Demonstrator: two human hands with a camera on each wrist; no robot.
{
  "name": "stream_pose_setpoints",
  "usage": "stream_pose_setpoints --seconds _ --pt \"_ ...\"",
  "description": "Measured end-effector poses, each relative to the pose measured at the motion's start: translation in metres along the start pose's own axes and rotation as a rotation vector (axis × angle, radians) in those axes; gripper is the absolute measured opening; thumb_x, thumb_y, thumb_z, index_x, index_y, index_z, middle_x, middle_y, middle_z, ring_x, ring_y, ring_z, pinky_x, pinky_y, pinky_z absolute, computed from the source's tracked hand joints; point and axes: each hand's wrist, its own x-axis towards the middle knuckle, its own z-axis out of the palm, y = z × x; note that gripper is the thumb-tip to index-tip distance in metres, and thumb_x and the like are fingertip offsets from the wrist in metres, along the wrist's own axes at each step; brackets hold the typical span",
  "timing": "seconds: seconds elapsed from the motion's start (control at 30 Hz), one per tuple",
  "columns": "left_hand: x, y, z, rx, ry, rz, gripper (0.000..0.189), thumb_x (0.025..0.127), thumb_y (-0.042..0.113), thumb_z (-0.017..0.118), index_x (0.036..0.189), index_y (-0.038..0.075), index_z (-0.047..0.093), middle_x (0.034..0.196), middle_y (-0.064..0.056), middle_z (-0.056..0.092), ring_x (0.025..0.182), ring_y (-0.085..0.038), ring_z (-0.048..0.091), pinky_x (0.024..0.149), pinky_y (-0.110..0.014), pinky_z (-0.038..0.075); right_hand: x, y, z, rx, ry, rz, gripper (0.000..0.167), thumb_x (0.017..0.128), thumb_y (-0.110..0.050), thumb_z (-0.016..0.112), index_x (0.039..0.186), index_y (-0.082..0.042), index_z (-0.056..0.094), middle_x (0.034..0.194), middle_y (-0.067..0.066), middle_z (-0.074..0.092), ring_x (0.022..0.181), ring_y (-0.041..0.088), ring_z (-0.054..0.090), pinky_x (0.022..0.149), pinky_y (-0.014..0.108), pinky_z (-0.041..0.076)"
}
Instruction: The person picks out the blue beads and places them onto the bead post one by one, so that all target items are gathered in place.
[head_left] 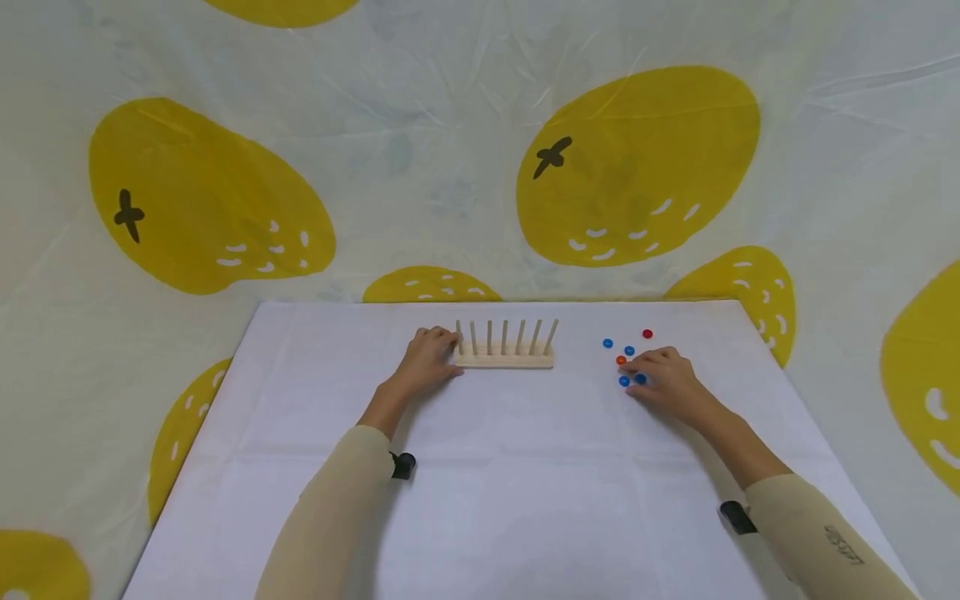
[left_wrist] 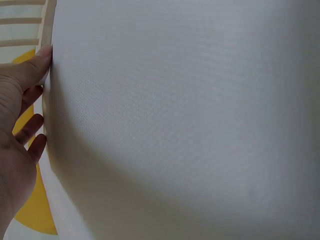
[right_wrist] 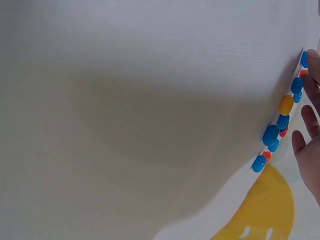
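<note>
My left hand (head_left: 430,358) pinches the left end of a wooden rack (head_left: 504,362), thumb against the near edge of its base and fingers round by the leftmost peg; the rack stands near the far edge of the white surface (head_left: 510,500), its seven pegs (head_left: 505,335) in a row. Well to the right of it, my right hand (head_left: 666,379) reaches low into a loose cluster of small beads, thumb and forefinger spread, with a blue bead (head_left: 641,378) in the gap between them. An orange bead (head_left: 621,360) sits at my fingertips, and a red bead (head_left: 647,333) lies farther back. From my right wrist, a yellow bead (right_wrist: 286,105) shows among blue ones.
</note>
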Motion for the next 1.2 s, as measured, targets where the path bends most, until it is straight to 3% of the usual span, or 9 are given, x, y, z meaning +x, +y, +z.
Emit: stream_pose_setpoints --seconds 0.8,1.2 --pt "-0.0005 -0.0003 0.0007 -0.072 -0.002 -0.04 0.06 0.086 0.031 0.086 0.137 0.009 0.064 0.138 -0.01 0.059 0.133 -0.034 0.046 0.113 -0.051 0.039 0.0044 0.0022 0.0066 -0.005 -0.035 0.048 0.023 0.09 -0.018 0.08 0.112 -0.01 0.077 0.117 0.017 0.072 0.113 0.043 0.051 0.091 0.061 0.043" --pt "-0.0016 -0.002 0.0019 -0.1 0.004 -0.059 0.058 0.085 0.03 0.087 0.136 0.01 0.065 0.14 -0.009 0.059 0.134 -0.034 0.045 0.115 -0.051 0.037 0.0058 0.0014 0.0067 0.0 -0.014 0.034 0.019 0.089 -0.017 0.081 0.107 -0.011 0.077 0.11 0.012 0.075 0.111 0.04 0.053 0.087 0.057 0.042"
